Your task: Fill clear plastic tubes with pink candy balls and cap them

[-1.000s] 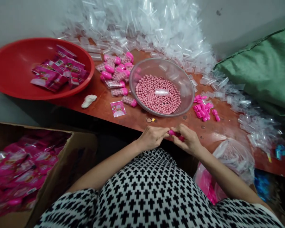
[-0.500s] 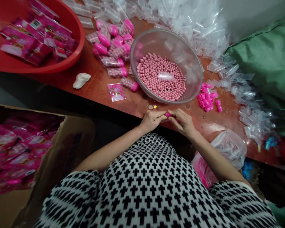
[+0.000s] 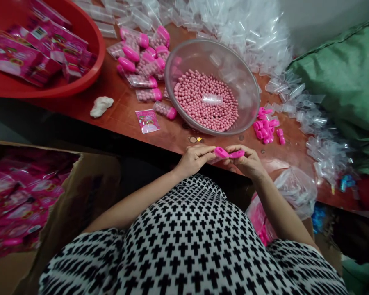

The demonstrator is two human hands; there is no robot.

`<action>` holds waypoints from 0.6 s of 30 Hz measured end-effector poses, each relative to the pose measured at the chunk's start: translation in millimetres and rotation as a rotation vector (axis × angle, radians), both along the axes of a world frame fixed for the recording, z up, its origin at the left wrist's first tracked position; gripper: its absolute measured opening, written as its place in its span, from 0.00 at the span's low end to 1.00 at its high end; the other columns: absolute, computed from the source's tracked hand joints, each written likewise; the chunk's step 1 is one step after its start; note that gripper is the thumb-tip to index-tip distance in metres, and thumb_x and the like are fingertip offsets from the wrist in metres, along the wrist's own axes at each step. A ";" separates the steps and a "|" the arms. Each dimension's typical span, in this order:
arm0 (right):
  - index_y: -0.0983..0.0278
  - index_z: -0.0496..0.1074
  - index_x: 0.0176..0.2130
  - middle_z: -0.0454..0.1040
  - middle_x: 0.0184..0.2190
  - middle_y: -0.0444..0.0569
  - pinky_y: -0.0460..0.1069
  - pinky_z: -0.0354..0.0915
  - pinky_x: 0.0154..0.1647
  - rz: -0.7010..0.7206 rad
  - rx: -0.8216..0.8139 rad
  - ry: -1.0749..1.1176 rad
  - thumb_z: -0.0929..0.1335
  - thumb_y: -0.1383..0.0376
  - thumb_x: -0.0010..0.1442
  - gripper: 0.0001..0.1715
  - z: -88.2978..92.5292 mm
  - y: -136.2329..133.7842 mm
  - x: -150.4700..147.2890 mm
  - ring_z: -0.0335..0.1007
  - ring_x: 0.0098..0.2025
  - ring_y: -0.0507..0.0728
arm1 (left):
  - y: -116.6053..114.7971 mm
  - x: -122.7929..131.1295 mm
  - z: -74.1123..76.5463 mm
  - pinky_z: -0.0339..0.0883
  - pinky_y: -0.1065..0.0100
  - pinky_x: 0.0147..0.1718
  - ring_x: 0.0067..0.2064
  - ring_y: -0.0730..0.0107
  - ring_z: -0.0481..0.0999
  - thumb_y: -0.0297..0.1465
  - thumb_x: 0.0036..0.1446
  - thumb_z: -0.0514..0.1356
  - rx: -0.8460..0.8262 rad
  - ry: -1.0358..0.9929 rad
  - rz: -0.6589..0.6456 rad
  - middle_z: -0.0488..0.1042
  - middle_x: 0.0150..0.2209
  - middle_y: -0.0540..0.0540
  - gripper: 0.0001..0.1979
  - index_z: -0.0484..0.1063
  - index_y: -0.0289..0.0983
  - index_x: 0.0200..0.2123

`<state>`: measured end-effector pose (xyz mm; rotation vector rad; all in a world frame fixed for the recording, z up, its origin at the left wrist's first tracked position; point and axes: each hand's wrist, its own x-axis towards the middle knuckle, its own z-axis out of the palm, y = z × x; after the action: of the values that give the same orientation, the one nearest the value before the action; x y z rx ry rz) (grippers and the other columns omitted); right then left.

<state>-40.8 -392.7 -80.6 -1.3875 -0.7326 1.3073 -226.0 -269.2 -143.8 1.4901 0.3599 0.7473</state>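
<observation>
At the table's near edge, my left hand (image 3: 193, 159) is closed around a small clear bottle (image 3: 214, 159), mostly covered by the fingers. A pink flip cap (image 3: 221, 152) sits on the bottle's end, its lid folded out to the right. That lid (image 3: 237, 154) is gripped between the fingers of my right hand (image 3: 249, 162). Just beyond my hands stands a translucent bowl (image 3: 244, 82) of pink beads (image 3: 199, 98), with one clear tube (image 3: 212, 99) lying on them. A small pile of loose pink caps (image 3: 264, 129) lies right of the bowl.
Bead-filled bottles (image 3: 147, 95) lie left of the bowl, near a printed pink packet (image 3: 147, 121) and a white wad (image 3: 101, 106). A red basin (image 3: 100, 53) and a cardboard box (image 3: 76, 184) hold pink packets. Clear tubes (image 3: 233, 28) heap behind; a green sack (image 3: 341, 78) stands right.
The pink cap, closed between my fingers before, now shows its lid swung out. My right hand has shifted slightly right with the lid. The view has moved a little.
</observation>
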 end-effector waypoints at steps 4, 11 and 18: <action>0.60 0.78 0.47 0.81 0.43 0.49 0.53 0.78 0.43 0.081 -0.137 0.214 0.80 0.50 0.48 0.29 3.5 10.9 -13.6 0.81 0.42 0.58 | -2.0 -0.5 -0.3 0.74 0.63 0.48 0.44 0.64 0.78 0.33 0.63 0.63 0.227 -0.011 0.058 0.80 0.39 0.43 0.11 0.83 0.40 0.46; 0.64 0.77 0.37 0.80 0.32 0.48 0.61 0.75 0.53 0.086 -0.218 0.402 0.78 0.55 0.46 0.21 -2.6 20.5 -29.5 0.80 0.38 0.58 | -5.2 -1.8 -2.3 0.73 0.61 0.50 0.46 0.64 0.78 0.31 0.64 0.63 0.348 -0.014 0.111 0.79 0.40 0.42 0.11 0.82 0.39 0.47; 0.64 0.74 0.40 0.80 0.34 0.47 0.55 0.79 0.44 0.164 -0.213 0.384 0.78 0.51 0.51 0.24 25.8 23.7 -47.8 0.81 0.37 0.56 | -1.0 -23.3 34.5 0.75 0.60 0.47 0.45 0.63 0.79 0.31 0.66 0.61 0.456 -0.072 0.096 0.80 0.40 0.41 0.11 0.81 0.38 0.48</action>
<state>-88.6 -369.0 -54.8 -1.2056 -0.4613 1.7614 -249.3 -270.2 -109.3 1.8758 0.2142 1.0039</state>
